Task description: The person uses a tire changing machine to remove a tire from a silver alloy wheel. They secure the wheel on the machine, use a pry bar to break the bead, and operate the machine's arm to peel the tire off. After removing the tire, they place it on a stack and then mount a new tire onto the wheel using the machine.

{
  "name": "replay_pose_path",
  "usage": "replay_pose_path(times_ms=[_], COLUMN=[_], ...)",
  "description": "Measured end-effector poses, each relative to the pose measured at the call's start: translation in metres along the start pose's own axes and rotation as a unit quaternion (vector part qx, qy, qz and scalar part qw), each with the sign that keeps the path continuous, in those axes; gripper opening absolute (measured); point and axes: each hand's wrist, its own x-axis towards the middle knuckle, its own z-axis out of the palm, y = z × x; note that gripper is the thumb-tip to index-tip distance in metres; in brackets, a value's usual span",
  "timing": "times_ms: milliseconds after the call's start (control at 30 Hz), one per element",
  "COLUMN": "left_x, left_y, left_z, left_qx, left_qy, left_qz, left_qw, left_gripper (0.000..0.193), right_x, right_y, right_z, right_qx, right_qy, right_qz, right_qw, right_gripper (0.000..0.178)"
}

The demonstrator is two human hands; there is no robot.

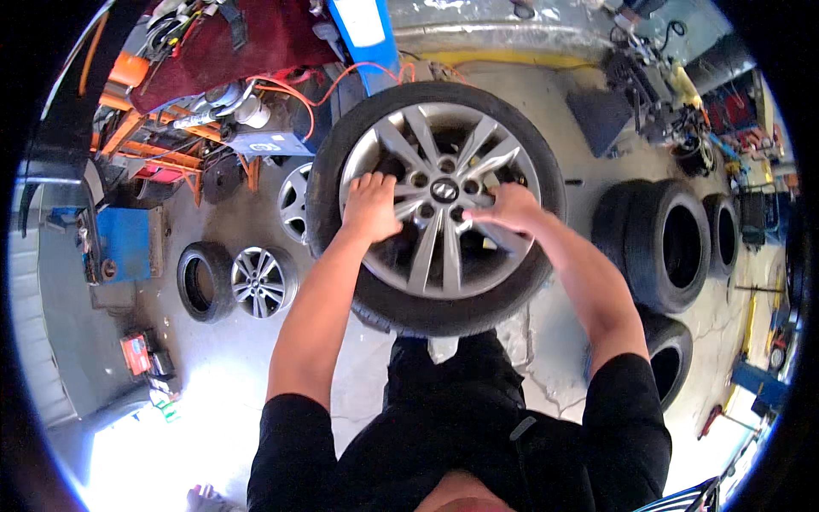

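A large car wheel [418, 141], a silver alloy rim with a black tire [334, 136] around it, faces me in front of my body. Its twin spokes meet at a round hub cap with several bolt holes about it. My left hand [372, 209] grips a spoke on the rim's left side, fingers bent over the metal. On the right side my right hand [510, 209] holds another spoke, its thumb stretched toward the hub. The fingertips of the right hand are partly hidden by the spokes. What supports the wheel from below does not show.
A loose tire [205, 282] and a silver rim [258, 282] stand on the floor at left; another rim [295, 203] is partly behind the wheel. Several black tires [636, 243] stand at right. An orange hose [309, 111] runs behind, near a blue machine column [367, 38].
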Motion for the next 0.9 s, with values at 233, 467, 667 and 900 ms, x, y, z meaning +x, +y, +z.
replay_pose_path(times_ms=[233, 467, 667, 900], left_x=[-0.090, -0.134, -0.161, -0.204], left_y=[0.003, -0.009, -0.031, -0.057], left_z=[-0.023, -0.038, -0.052, -0.020], left_qx=[-0.039, -0.074, -0.134, -0.131], left_qy=[0.070, 0.121, 0.118, 0.046], left_qz=[-0.031, -0.038, -0.011, 0.029], left_qw=[0.996, 0.989, 0.984, 0.990], left_gripper=[0.090, 0.092, 0.094, 0.091], right_x=[-0.094, -0.147, -0.167, -0.164], right_y=[-0.057, -0.117, -0.147, -0.149], right_z=[-0.003, -0.021, -0.018, 0.078], right_qx=[-0.092, -0.163, -0.180, -0.077], right_qy=[0.130, 0.135, 0.142, 0.125], right_qz=[-0.082, -0.048, -0.046, -0.041], right_qw=[0.984, 0.976, 0.972, 0.988], right_gripper=[0.092, 0.092, 0.092, 0.092])
